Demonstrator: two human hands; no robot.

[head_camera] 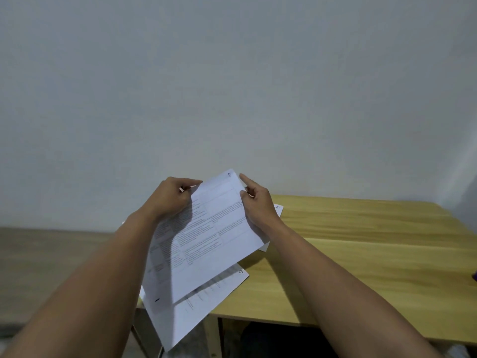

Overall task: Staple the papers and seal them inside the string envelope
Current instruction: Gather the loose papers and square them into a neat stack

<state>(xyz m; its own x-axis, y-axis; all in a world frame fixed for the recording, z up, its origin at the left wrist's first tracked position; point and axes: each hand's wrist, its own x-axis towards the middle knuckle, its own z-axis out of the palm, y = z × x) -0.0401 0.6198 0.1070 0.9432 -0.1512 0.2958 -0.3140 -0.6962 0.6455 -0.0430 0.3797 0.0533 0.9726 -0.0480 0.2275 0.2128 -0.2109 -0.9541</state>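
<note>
Left hand (170,197) and right hand (255,202) pinch the papers (206,236) by their upper edges above the table (361,241) at 7 o'clock; light, limp sheets, best gripped near one corner.

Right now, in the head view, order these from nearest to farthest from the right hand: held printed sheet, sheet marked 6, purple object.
1. held printed sheet, gripped at its right edge by the right hand.
2. sheet marked 6, lower, nearer the viewer.
3. purple object, far right frame edge.
</note>
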